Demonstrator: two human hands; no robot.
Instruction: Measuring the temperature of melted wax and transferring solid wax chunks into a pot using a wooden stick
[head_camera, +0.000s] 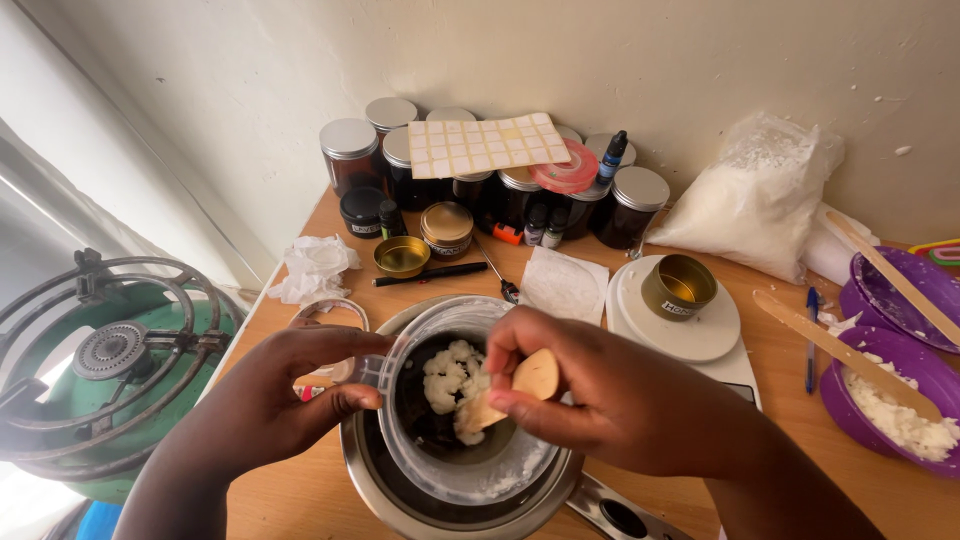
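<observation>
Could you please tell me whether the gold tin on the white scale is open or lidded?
Open: the gold tin has no lid, so its shiny inside shows.

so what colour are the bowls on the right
Purple, both bowls, seen clearly in the head view; the nearer one holds white flakes.

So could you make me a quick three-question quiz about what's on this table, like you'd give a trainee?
1. True or false: the right hand holds a wooden stick in the white chunks inside the clear cup.
2. What does the left hand grip? A) the black pen B) the clear cup's handle C) the gas burner
3. Fill in: the gold tin stands on the white ____.

Key: 1 true; 2 B; 3 scale.
</observation>
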